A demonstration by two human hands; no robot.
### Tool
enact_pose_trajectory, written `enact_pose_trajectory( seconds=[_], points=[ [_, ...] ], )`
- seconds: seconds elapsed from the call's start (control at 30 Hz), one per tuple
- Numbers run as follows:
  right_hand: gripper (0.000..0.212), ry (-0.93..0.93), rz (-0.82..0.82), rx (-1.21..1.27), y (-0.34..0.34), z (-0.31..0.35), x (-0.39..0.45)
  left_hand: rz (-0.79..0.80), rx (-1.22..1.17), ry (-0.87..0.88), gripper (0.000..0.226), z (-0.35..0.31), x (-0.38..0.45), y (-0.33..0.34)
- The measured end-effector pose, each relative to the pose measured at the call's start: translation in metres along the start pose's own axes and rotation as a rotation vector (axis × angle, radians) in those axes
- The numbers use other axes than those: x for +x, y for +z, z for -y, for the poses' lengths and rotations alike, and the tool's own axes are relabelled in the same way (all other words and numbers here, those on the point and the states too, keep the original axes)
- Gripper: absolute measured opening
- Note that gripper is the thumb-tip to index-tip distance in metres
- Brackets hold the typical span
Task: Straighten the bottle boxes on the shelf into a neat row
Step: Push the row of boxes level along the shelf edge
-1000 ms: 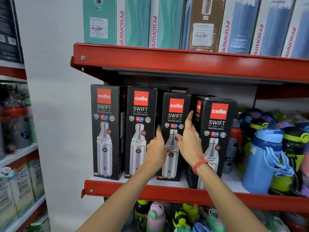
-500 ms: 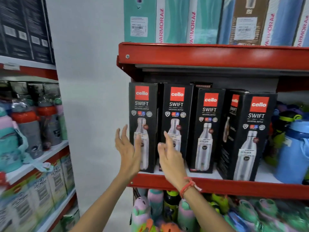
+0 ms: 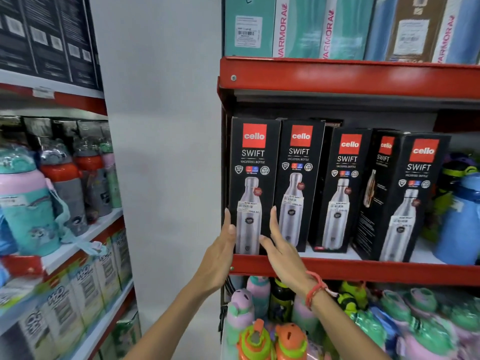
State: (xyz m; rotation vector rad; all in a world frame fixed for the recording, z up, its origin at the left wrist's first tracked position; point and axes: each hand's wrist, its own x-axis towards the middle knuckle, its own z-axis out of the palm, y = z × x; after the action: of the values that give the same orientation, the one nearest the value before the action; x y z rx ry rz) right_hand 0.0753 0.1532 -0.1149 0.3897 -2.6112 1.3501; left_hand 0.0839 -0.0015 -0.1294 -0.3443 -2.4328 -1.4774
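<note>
Both hands' fingers (image 3: 227, 219) hide the leftmost box's (image 3: 253, 178) lower edges.

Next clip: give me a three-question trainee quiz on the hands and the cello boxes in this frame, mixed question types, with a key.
1. True or false: the left hand and right hand flank the leftmost box, palms facing each other.
2. Which box is turned so its side panel shows? A) leftmost box B) second box C) rightmost box
3. Fill in: the boxes stand on a shelf with a ___ front edge.

Key: 1 true; 2 C; 3 red.
</note>
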Motion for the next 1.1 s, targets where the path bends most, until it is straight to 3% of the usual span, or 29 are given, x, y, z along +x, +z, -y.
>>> enact_pose_trajectory(
  seconds=[0.17,0.23,0.3,0.33,0.37,0.43,0.5,0.57,0.7,0.83,1.1],
  points=[
    [0.062,-0.024,-0.013,-0.006,-0.005,-0.004,-0.004,-0.038,0.024,-0.038,0.062,-0.003,-0.002,0.005],
    [0.057,-0.037,-0.068,0.032,-0.009,-0.010,-0.004,-0.208,0.081,-0.044,0.062,-0.006,-0.005,0.014],
    [0.052,-0.051,-0.205,0.099,-0.018,-0.018,-0.001,-0.473,0.120,0.068,0.047,-0.015,-0.008,0.024],
    [0.050,-0.047,-0.274,0.113,-0.024,-0.024,0.002,-0.525,0.104,0.136,0.038,-0.021,-0.008,0.030],
    [0.049,-0.030,-0.320,0.119,-0.031,-0.030,0.005,-0.495,0.068,0.191,0.035,-0.028,-0.007,0.038],
    [0.050,0.037,-0.334,0.133,-0.042,-0.040,0.010,-0.253,-0.022,0.196,0.041,-0.043,-0.003,0.059],
    [0.052,0.085,-0.288,0.166,-0.051,-0.048,0.013,-0.013,-0.080,0.078,0.059,-0.054,0.004,0.085],
    [0.054,0.113,-0.230,0.209,-0.059,-0.050,0.014,0.053,-0.101,-0.031,0.075,-0.058,0.013,0.107],
    [0.056,0.151,-0.072,0.309,-0.070,-0.051,0.019,-0.090,-0.165,-0.149,0.096,-0.066,0.027,0.129],
    [0.055,0.120,-0.011,0.312,-0.076,-0.058,0.020,-0.223,-0.167,-0.148,0.086,-0.072,0.028,0.133],
    [0.053,0.091,0.013,0.203,-0.092,-0.059,-0.011,-0.245,-0.273,-0.212,0.098,-0.069,0.003,0.124]
  ],
)
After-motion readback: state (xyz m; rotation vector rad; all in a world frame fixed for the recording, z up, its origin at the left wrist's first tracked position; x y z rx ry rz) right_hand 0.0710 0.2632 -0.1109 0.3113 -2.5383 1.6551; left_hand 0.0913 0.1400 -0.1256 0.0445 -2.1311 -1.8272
